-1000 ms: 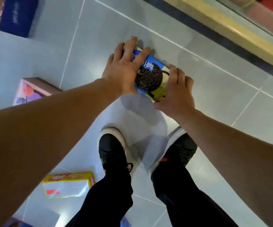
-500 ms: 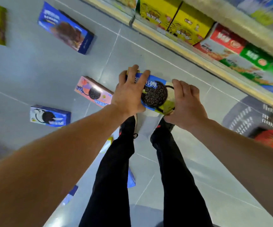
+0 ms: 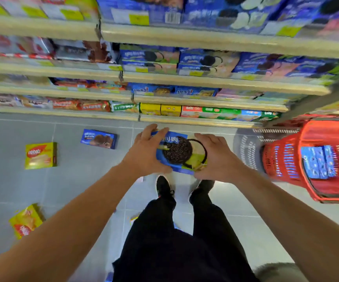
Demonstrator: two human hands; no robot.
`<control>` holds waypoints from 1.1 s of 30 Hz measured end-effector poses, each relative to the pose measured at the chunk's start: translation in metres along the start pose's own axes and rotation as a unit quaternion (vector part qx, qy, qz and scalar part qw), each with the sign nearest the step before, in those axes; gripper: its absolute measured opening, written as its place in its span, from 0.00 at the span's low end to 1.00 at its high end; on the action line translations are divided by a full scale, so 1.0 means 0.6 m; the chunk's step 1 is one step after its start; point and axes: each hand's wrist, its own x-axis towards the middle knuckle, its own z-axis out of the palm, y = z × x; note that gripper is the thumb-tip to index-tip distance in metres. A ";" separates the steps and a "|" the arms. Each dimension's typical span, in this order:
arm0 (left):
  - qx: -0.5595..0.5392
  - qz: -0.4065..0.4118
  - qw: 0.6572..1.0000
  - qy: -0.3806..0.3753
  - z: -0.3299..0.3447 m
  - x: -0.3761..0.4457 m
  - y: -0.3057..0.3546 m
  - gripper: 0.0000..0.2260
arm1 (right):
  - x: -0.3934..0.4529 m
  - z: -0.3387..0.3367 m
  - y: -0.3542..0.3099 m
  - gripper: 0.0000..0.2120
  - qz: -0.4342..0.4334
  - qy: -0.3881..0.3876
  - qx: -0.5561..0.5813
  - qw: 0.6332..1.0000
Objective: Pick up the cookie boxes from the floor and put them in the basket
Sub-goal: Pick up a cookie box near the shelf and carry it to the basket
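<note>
Both hands, left hand (image 3: 147, 154) and right hand (image 3: 217, 157), grip the Oreo box (image 3: 179, 153) up at waist height over the floor, so it's mid-carry and next needs swinging right into the red basket (image 3: 282, 159).

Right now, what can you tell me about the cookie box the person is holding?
The cookie box looks like thin cardboard, blue with a yellow-green corner, and shows a big dark round sandwich cookie plus white lettering. It is held up off the floor, front face toward the camera, slightly tilted. The left hand grips its left end and the right hand its right end. It is in front of the shelves, left of the red basket.
</note>
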 end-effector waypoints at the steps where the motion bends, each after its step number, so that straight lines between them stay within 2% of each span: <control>1: -0.019 0.028 0.999 0.001 -0.015 -0.009 0.025 0.53 | -0.026 -0.013 0.006 0.54 0.012 0.008 0.021 1.000; 3: -0.066 0.058 0.996 0.002 -0.036 -0.015 0.066 0.46 | -0.069 -0.041 0.026 0.47 0.032 0.003 0.085 0.996; 5: -0.112 0.081 0.990 0.000 -0.052 -0.019 0.126 0.37 | -0.130 -0.082 0.043 0.31 0.052 0.013 0.192 0.980; 6: -0.139 0.089 0.986 0.001 -0.055 -0.020 0.151 0.33 | -0.160 -0.098 0.051 0.27 0.068 0.007 0.255 0.964; 8: -0.192 0.106 0.976 -0.004 -0.057 -0.018 0.212 0.29 | -0.218 -0.119 0.080 0.29 0.113 -0.007 0.367 0.923; 11: -0.193 0.160 0.967 -0.037 -0.040 -0.023 0.317 0.32 | -0.296 -0.121 0.146 0.40 0.170 -0.013 0.494 0.852; 14: -0.176 0.216 0.958 -0.068 -0.006 -0.024 0.413 0.37 | -0.375 -0.116 0.208 0.34 0.171 -0.024 0.588 0.790; 17: -0.164 0.257 0.949 -0.077 0.049 -0.028 0.506 0.35 | -0.464 -0.104 0.278 0.35 0.174 -0.015 0.659 0.732; 22: -0.161 0.263 0.951 -0.021 0.148 -0.035 0.643 0.28 | -0.589 -0.122 0.376 0.31 0.146 0.015 0.698 0.701; 25: -0.179 0.245 0.953 0.005 0.195 -0.027 0.705 0.23 | -0.643 -0.132 0.433 0.26 0.129 0.078 0.721 0.676; 29: -0.217 0.211 0.952 0.041 0.256 -0.005 0.776 0.19 | -0.690 -0.134 0.499 0.21 0.131 0.268 0.741 0.602; 31: -0.225 0.206 0.951 0.044 0.281 0.006 0.804 0.19 | -0.692 -0.142 0.507 0.15 0.118 0.348 0.716 0.594; 33: -0.234 0.201 0.951 0.028 0.313 0.029 0.838 0.18 | -0.690 -0.148 0.527 0.13 0.111 0.415 0.683 0.590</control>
